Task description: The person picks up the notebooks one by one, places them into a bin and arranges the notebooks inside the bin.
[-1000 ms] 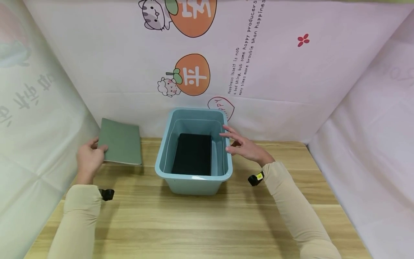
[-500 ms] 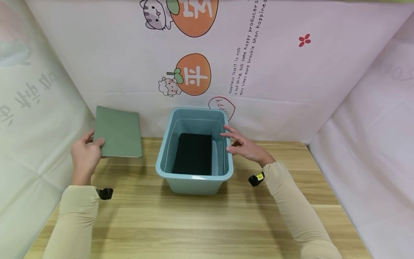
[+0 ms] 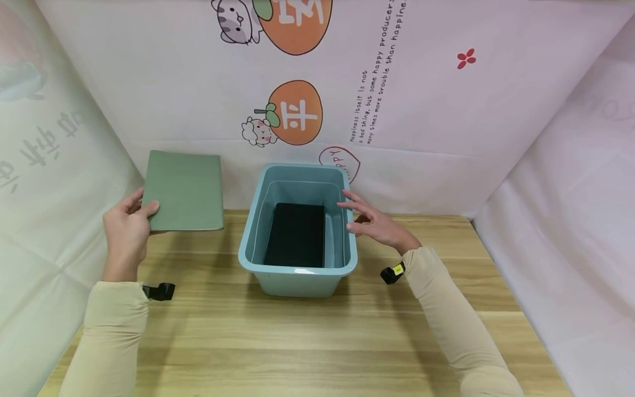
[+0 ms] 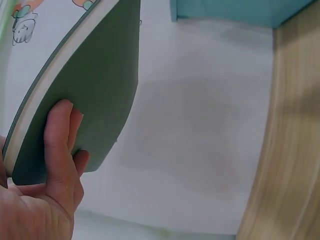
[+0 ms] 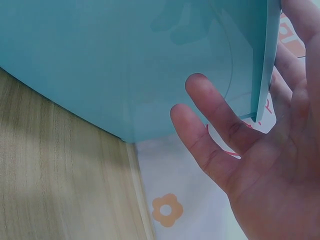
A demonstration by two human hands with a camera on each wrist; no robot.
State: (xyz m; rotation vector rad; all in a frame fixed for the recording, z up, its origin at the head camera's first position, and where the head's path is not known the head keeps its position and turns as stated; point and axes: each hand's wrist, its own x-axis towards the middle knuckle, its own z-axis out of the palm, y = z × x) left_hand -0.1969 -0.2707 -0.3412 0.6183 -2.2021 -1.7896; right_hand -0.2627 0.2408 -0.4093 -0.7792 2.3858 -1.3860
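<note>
Above the table at the left, my left hand holds a green notebook by its left side, thumb on top of the cover. In the left wrist view its pale page edges show, and several fingers lie against the underside of the notebook. A light-blue plastic bin stands in the middle, with a flat black book-like item lying inside. My right hand rests at the bin's right rim, fingers spread and loosely extended. In the right wrist view, two fingers lie outside the bin wall.
The wooden table runs up to a white printed cloth at the back, close behind the bin. White cloth also hangs along the left and right sides.
My left hand has lifted the green notebook upward and slightly leftward, levelling its near edge. The right hand and the bin have stayed in place.
</note>
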